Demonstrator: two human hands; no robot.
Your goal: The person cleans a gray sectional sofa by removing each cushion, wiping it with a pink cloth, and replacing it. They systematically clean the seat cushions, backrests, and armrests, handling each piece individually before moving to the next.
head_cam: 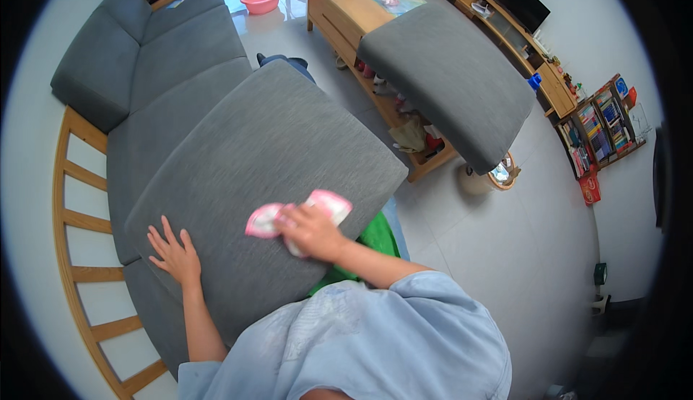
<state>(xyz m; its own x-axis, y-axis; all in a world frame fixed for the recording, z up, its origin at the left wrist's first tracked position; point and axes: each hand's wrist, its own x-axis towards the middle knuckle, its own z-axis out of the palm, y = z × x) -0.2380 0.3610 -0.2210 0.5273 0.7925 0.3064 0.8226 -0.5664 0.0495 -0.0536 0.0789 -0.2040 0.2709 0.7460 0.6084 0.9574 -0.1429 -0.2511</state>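
A large grey sofa cushion point(260, 156) lies tilted in front of me, partly over the grey sofa. My right hand point(311, 232) grips a pink-edged white cloth point(331, 205) and presses it on the near part of the cushion; the hand is slightly blurred. Spread flat on the left edge of the same cushion, my left hand point(176, 254) holds nothing. Green fabric point(381, 235) shows below the cushion's right side, beside my body.
The sofa point(189, 48) with its wooden slatted frame point(67, 216) runs along the left. Another grey cushion point(449, 69) rests on a wooden coffee table point(338, 13). A waste bin point(476, 179) stands beneath its corner. Farther off is a pink basin point(261, 0) on the floor.
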